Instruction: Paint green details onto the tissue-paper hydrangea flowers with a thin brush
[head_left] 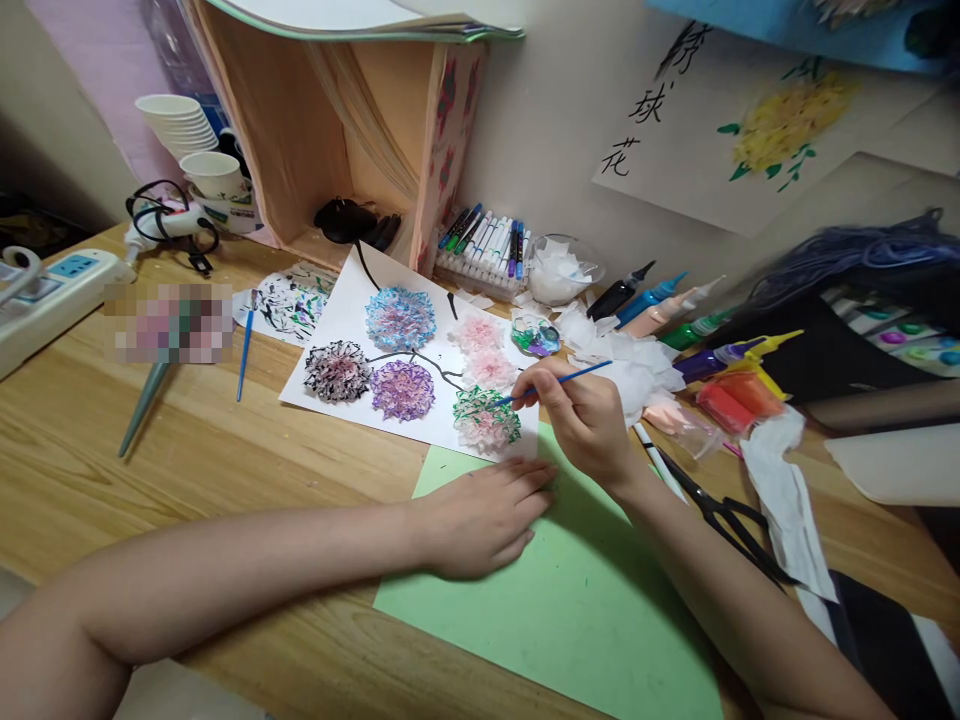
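Green paper [570, 610], scissors [720, 515], marker rack [484, 250]

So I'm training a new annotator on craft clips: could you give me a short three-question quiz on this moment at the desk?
1. True or false: the right hand holds a blue paintbrush with its tip at the green-edged tissue flower.
2. The left hand rests flat on: A) the scissors, B) the green paper by the white sheet, C) the marker set.
3. Fill in: a second blue brush lies on the wooden ____.

Key: 1 true; 2 B; 3 desk.
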